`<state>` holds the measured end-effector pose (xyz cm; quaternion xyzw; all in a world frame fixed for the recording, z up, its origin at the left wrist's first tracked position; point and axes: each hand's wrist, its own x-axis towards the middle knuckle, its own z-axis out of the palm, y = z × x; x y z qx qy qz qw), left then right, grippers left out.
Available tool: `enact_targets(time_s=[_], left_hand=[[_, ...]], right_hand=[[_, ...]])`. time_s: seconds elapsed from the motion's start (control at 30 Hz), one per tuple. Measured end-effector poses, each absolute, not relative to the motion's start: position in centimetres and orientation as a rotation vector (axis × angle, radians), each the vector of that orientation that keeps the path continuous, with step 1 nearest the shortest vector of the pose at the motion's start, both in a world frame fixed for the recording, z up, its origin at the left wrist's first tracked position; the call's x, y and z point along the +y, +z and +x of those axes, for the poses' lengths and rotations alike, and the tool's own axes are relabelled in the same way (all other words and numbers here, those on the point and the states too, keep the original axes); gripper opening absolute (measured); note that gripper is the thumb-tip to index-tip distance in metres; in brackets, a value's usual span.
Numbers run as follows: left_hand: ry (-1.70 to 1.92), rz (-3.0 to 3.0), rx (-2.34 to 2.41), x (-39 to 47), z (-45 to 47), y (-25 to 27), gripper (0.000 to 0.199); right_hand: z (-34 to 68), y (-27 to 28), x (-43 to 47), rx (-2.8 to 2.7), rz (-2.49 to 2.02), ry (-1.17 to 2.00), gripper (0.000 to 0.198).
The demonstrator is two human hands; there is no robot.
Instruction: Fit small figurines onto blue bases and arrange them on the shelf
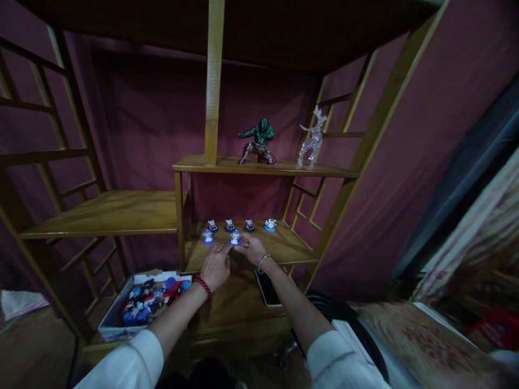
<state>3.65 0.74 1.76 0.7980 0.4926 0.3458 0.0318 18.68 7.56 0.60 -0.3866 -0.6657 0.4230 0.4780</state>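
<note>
My right hand (pixel 252 249) reaches to the lower right shelf, its fingers closed at the side of a small purple-and-white figurine (pixel 235 238) on a round purple base. Close to the front of that base, my left hand (pixel 217 265) has its fingers bent together; whether they touch the base or hold anything is hidden. A matching purple figurine (pixel 208 237) stands to the left. Behind them is a row of small figurines on dark bases, among them a pink-and-black figurine (pixel 230 225), with a blue-based figurine (pixel 270 225) at the right end.
A white box (pixel 106 328) full of colourful figurines sits lower left. Under my right forearm lies a dark phone-like slab (pixel 267 289). On the shelf (pixel 292 170) above stand a green-and-bronze crouching statue (pixel 259 141) and a clear deer (pixel 313 139). A wooden post (pixel 214 81) rises there.
</note>
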Motion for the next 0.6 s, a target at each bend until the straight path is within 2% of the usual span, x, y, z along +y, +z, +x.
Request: enact_targets(time_s=[0.6], left_hand=[[0.997,2.422,1.493,2.8,4.1,1.7,0.04]], right_hand=[[18.7,0.8,10.1,-1.682,-0.955,1.006,0.033]])
